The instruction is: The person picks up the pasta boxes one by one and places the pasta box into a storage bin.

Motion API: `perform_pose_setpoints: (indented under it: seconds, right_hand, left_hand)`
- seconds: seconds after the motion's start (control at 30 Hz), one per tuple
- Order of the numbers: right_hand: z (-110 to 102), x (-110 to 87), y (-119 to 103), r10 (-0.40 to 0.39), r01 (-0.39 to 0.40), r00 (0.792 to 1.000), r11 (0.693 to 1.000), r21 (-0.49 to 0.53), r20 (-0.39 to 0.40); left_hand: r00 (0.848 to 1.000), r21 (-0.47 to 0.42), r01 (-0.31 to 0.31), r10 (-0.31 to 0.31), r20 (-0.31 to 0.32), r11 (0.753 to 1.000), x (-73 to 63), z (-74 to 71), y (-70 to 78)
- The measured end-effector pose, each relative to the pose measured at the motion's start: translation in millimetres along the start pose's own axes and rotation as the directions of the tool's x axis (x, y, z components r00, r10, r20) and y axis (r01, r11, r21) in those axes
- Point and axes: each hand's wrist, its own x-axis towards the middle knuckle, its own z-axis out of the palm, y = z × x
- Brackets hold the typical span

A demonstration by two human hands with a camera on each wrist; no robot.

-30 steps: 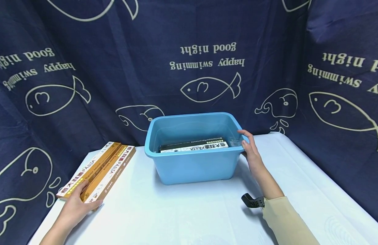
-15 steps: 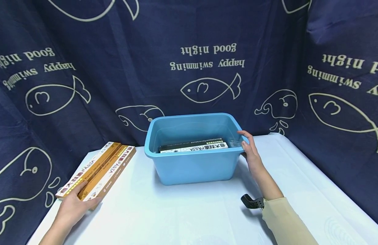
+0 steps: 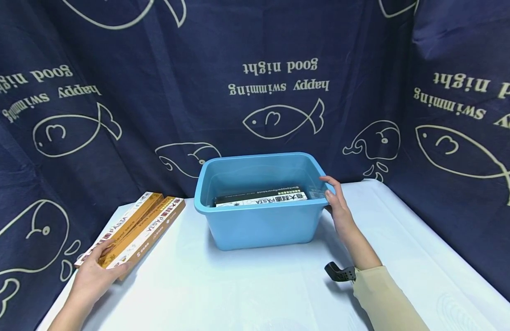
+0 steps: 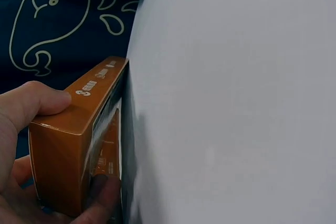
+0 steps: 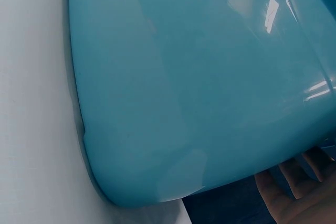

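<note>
In the head view my left hand holds the near end of an orange-and-white pasta box, thumb on the side facing the bin. The left wrist view shows the thumb on the box's orange side and fingers at its underside, the near end tilted up off the surface. Against its left side lies a second, similar pasta box. My right hand grips the right rim of a blue plastic bin. Inside the bin lies a black-and-white pasta box, partly hidden by the front wall.
A white-covered table bears the bin and boxes. Behind it and at both sides hangs a dark blue curtain with fish drawings. A black strap with a curved piece sits at the right wrist.
The held pasta box has shifted slightly and its near end has risen, with the left hand moving a little left and up. The right hand and bin stay in place.
</note>
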Motion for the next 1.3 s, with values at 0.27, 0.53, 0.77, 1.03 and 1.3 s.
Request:
perform_pose_setpoints:
  seconds: [0.27,0.53,0.77,1.03,1.3]
  right_hand:
    - [0,-0.8,-2,-0.005,0.005,1.000,1.000,-0.001,0.006]
    - [0,0.3,-3,0.000,0.000,1.000,1.000,0.010,0.010]
    - [1,-0.2,-2,-0.004,0.004,1.000,1.000,0.010,0.006]
    - [0,-1.1,-1,-0.006,0.006,1.000,1.000,0.013,0.005]
    - [0,-0.9,-2,-0.002,0.002,1.000,1.000,0.006,0.006]
  left_hand:
    - [0.995,-0.139,0.006,-0.020,-0.095,0.990,-4.5,1.5,1.7]
    - [0.980,-0.264,0.119,-0.156,-0.123,0.957,-6.2,1.4,8.2]
    - [0.951,-0.346,0.204,-0.270,-0.153,0.916,-4.0,-0.4,15.6]
    - [0.922,-0.539,0.247,-0.367,-0.125,0.805,-1.3,0.8,17.8]
    - [0.911,-0.713,0.204,-0.397,-0.113,0.671,-0.5,1.3,16.3]
